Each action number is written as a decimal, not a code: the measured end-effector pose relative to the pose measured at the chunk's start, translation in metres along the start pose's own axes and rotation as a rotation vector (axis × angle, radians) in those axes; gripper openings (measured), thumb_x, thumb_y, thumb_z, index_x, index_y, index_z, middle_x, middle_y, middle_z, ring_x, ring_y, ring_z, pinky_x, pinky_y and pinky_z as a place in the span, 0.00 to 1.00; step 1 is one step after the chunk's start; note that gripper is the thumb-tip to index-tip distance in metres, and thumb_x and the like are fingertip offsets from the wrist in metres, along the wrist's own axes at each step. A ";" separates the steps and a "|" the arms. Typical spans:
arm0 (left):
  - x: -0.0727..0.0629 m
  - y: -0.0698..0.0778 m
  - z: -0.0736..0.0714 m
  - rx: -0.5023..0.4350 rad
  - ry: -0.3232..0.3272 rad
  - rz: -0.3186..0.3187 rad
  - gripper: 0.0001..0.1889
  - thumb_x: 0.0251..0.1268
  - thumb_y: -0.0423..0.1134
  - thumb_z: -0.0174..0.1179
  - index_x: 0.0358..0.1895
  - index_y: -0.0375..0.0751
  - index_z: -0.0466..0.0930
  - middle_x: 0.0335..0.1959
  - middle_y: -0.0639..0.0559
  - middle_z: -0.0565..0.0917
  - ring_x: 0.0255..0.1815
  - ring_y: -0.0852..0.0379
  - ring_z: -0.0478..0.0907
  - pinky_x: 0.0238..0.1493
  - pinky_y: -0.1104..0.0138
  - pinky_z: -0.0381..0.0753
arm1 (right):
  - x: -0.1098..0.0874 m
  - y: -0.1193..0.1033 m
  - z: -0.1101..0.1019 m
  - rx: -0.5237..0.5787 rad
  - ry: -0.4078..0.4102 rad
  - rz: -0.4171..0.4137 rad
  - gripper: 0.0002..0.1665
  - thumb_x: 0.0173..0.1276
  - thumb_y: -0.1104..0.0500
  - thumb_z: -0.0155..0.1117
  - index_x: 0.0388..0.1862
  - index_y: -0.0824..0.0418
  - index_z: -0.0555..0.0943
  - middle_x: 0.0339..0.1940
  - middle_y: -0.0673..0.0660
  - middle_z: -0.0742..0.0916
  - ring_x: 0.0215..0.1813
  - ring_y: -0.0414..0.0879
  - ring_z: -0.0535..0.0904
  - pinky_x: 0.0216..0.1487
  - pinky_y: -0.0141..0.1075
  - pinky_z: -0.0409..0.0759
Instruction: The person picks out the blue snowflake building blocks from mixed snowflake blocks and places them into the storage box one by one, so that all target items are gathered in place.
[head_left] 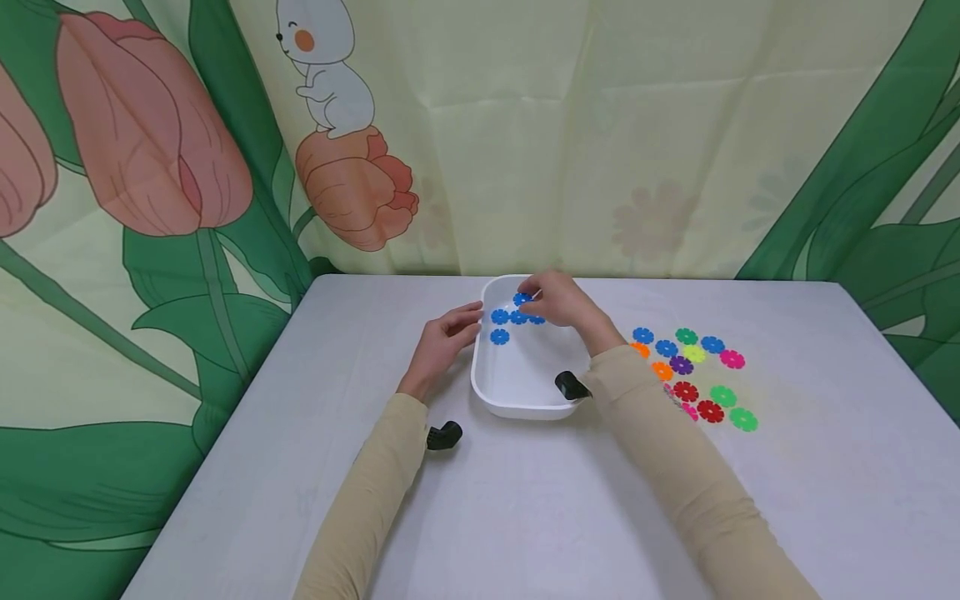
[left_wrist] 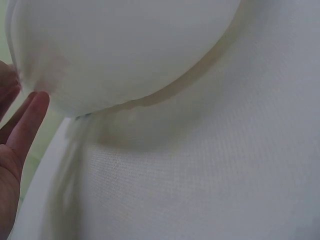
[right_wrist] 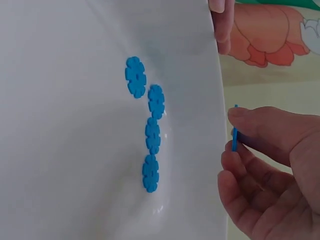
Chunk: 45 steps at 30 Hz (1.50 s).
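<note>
A white tray stands on the table, with several blue notched plastic discs lying flat toward its far end. My right hand is over that far end and pinches another blue disc edge-on between thumb and fingers. In the right wrist view, three of the discs in the tray line up end to end, with one more disc off to the side. On the tray's left, my left hand has its extended fingertips against the outer wall.
Right of the tray, loose discs in red, green, orange, pink, purple, yellow and blue lie spread on the white table, some hidden behind the right forearm. A printed curtain hangs behind the table. Black wrist cameras sit on both wrists.
</note>
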<state>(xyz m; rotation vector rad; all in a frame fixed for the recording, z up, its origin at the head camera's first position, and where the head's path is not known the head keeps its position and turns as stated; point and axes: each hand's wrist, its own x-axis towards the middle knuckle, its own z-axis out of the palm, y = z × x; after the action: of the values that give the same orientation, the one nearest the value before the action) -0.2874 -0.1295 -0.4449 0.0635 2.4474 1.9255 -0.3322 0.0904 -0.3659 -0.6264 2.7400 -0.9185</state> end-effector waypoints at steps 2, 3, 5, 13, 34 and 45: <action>0.000 0.000 0.000 0.003 -0.003 0.003 0.17 0.69 0.43 0.61 0.59 0.45 0.82 0.64 0.66 0.75 0.65 0.58 0.72 0.59 0.64 0.78 | 0.003 0.003 0.003 -0.001 -0.002 -0.004 0.23 0.67 0.62 0.66 0.59 0.69 0.78 0.51 0.65 0.83 0.52 0.56 0.79 0.53 0.44 0.83; 0.000 0.000 0.000 0.002 -0.004 0.005 0.17 0.69 0.43 0.61 0.59 0.44 0.82 0.64 0.66 0.75 0.65 0.58 0.72 0.59 0.64 0.78 | 0.005 0.004 0.005 -0.002 -0.005 -0.005 0.22 0.67 0.62 0.66 0.59 0.68 0.79 0.51 0.65 0.84 0.51 0.56 0.79 0.53 0.44 0.83; -0.001 0.000 0.000 0.004 -0.009 0.006 0.17 0.70 0.43 0.61 0.59 0.44 0.81 0.64 0.66 0.75 0.65 0.58 0.72 0.59 0.64 0.78 | 0.007 0.006 0.008 -0.015 -0.015 -0.006 0.22 0.67 0.62 0.67 0.59 0.67 0.79 0.51 0.64 0.84 0.51 0.55 0.79 0.53 0.43 0.83; -0.002 0.001 0.000 0.002 -0.015 0.007 0.18 0.70 0.42 0.60 0.60 0.43 0.81 0.63 0.66 0.75 0.64 0.60 0.73 0.58 0.65 0.79 | 0.013 0.012 0.013 -0.077 -0.074 -0.061 0.22 0.66 0.62 0.68 0.57 0.69 0.79 0.52 0.64 0.85 0.52 0.56 0.80 0.58 0.45 0.80; -0.003 0.002 -0.001 0.004 -0.013 0.018 0.18 0.69 0.41 0.61 0.59 0.43 0.81 0.63 0.66 0.75 0.63 0.60 0.73 0.58 0.66 0.78 | 0.015 0.014 0.025 -0.187 -0.233 0.006 0.20 0.65 0.62 0.68 0.55 0.65 0.81 0.50 0.60 0.85 0.52 0.54 0.76 0.66 0.46 0.72; -0.002 0.001 -0.001 0.008 -0.011 0.019 0.17 0.69 0.42 0.61 0.59 0.45 0.82 0.63 0.66 0.75 0.63 0.60 0.73 0.58 0.65 0.78 | 0.018 0.012 0.033 -0.262 -0.248 0.019 0.19 0.64 0.62 0.70 0.53 0.63 0.81 0.47 0.58 0.84 0.50 0.52 0.75 0.65 0.45 0.73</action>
<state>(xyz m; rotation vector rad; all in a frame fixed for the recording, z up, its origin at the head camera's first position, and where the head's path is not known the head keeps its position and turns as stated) -0.2855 -0.1303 -0.4436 0.0980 2.4566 1.9174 -0.3423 0.0738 -0.4000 -0.7040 2.6524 -0.4447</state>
